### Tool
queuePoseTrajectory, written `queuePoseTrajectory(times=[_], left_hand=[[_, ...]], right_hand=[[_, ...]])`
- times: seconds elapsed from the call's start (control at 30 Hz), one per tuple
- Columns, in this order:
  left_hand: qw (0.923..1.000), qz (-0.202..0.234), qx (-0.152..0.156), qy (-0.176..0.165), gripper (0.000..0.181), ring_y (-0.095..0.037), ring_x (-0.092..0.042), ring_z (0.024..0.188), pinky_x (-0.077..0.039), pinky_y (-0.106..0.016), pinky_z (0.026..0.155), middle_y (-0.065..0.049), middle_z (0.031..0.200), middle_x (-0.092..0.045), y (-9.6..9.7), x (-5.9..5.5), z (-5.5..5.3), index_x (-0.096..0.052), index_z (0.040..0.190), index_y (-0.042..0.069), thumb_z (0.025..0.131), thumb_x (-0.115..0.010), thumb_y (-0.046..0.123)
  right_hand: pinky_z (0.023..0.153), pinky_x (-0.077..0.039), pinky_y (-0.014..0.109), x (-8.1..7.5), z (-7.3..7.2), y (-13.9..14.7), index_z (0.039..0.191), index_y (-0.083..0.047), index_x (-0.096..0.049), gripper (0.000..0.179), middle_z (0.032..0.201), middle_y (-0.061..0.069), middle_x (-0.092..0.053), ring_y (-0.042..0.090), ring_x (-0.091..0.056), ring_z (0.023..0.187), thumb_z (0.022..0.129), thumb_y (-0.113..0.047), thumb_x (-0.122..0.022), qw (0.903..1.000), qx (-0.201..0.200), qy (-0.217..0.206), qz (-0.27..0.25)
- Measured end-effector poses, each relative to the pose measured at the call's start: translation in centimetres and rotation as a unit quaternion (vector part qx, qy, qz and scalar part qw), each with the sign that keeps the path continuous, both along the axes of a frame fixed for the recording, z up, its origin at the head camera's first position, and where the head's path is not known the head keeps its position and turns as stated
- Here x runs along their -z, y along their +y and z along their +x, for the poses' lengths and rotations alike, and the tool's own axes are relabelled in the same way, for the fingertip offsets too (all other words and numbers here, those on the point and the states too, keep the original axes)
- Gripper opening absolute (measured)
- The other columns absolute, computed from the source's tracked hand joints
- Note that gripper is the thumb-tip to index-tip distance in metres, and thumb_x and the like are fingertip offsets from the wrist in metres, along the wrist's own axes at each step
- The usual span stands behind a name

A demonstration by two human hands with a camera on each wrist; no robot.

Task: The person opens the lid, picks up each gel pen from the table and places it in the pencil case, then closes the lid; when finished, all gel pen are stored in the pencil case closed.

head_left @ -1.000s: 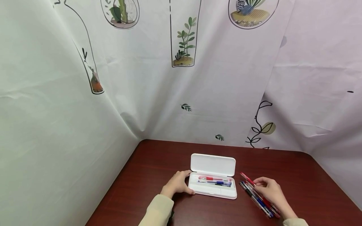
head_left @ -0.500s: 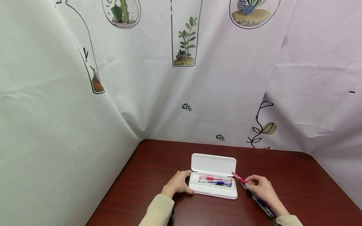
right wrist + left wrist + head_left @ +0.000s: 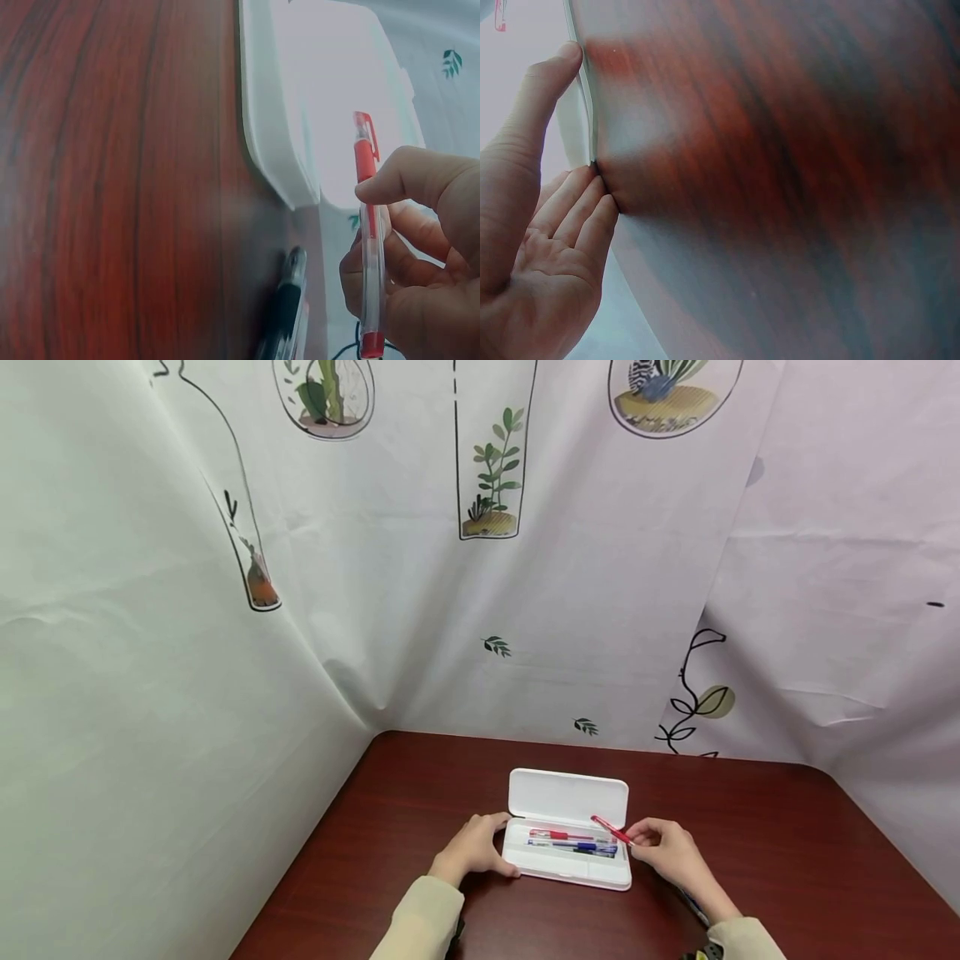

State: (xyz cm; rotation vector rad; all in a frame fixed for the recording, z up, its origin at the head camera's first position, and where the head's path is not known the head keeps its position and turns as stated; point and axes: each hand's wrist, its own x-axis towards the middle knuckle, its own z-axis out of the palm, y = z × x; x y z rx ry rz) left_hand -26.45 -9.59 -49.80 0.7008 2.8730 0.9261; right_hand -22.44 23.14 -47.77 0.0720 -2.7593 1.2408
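A white pencil case (image 3: pixel 551 863) lies open on the table, its lid (image 3: pixel 566 795) tipped back. Inside it are a red pen (image 3: pixel 558 835), a blue pen (image 3: pixel 587 846) and a dark pen just below, partly hidden. My left hand (image 3: pixel 471 847) holds the case's left end, thumb at the front corner and fingers at the back; the left wrist view shows the thumb on the rim. Between thumb and fingers, my right hand (image 3: pixel 669 853) pinches another red pen (image 3: pixel 365 161) with a clear barrel. That pen slants over the case's right end, cap end toward the lid.
Under my right forearm more pens lie on the table, mostly hidden; a black-capped pen (image 3: pixel 285 300) shows in the right wrist view. The dark red wooden table (image 3: pixel 420 777) meets a white printed cloth (image 3: pixel 420 635) at its back and sides.
My right hand has lifted the red pen from the pile of pens and carried it left to above the case's right end. The left hand keeps its place on the case.
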Motion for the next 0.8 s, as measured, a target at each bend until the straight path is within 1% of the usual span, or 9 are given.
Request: queuePoseTrajectory(times=[0.13,0.33,0.53,0.8], left_hand=[[1.0000,-0.002,0.002,0.002,0.076,-0.011,-0.061,0.104,-0.050,-0.032,0.094,0.000,0.120,-0.069,0.0,0.1,0.0,-0.065,0.123,0.012,0.056,-0.095,0.033],[1.0000,-0.005,0.002,0.002,0.076,-0.011,-0.061,0.104,-0.050,-0.033,0.093,0.000,0.120,-0.069,0.0,0.0,0.0,-0.065,0.123,0.012,0.056,-0.095,0.033],[1.0000,-0.005,0.001,0.003,0.078,-0.011,-0.061,0.106,-0.050,-0.033,0.095,-0.001,0.122,-0.068,0.0,0.0,-0.1,-0.064,0.125,0.011,0.056,-0.095,0.032],[1.0000,-0.006,0.002,0.004,0.079,-0.011,-0.061,0.107,-0.050,-0.033,0.095,-0.002,0.123,-0.068,0.0,0.1,-0.2,-0.064,0.125,0.010,0.056,-0.095,0.033]], right_hand=[[0.060,-0.046,0.021,0.1,-0.1,-0.8,0.086,-0.005,-0.071,0.014,0.075,0.001,-0.064,0.011,-0.055,0.069,0.074,-0.002,-0.078,1.0000,-0.006,0.002,-0.006],[0.062,-0.047,0.020,0.3,-0.4,-1.6,0.084,-0.006,-0.071,0.013,0.074,0.001,-0.064,0.010,-0.055,0.069,0.074,0.001,-0.075,0.9999,-0.013,0.001,-0.007],[0.062,-0.047,0.020,0.5,-0.6,-2.2,0.084,-0.006,-0.071,0.013,0.073,0.001,-0.062,0.012,-0.054,0.070,0.075,0.001,-0.075,0.9993,-0.033,0.001,-0.017],[0.061,-0.045,0.020,0.9,-1.2,-3.3,0.082,-0.007,-0.071,0.011,0.070,-0.001,-0.060,0.009,-0.051,0.067,0.074,0.001,-0.076,0.9978,-0.061,0.022,-0.011]])
